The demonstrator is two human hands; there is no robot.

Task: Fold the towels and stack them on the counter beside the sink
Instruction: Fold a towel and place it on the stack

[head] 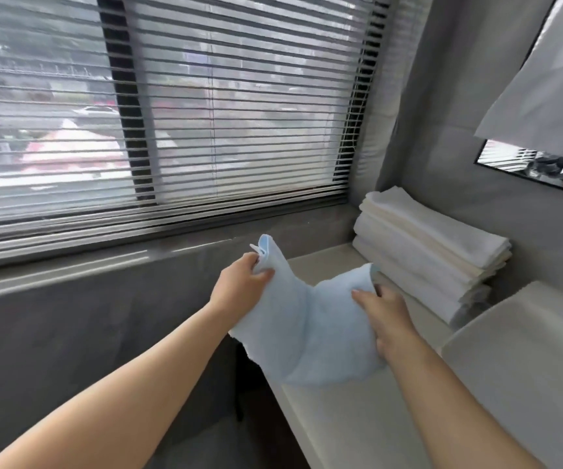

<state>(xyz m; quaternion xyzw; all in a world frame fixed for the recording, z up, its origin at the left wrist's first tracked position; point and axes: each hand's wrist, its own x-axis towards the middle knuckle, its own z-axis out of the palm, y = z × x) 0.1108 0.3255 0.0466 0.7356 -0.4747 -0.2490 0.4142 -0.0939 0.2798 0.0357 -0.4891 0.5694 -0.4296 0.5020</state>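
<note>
- left hand (243, 282): grip pinches one raised corner of the light blue towel (304, 333), on the window side.
- towel: limp, soft terry, sagging between both hands over the white bench (358, 428); long axis runs left to right.
- right hand (386, 314): grip holds the opposite corner, lower and nearer the stack of folded white towels (425, 262).

Both hands up over the white counter (351, 431): left hand (241, 286) pinches one top corner of the light blue towel (302, 319), right hand (383, 311) grips the other, towel sagging between, white folded stack (432, 255) beside sink (524, 350), blinds (171, 106) behind.
</note>
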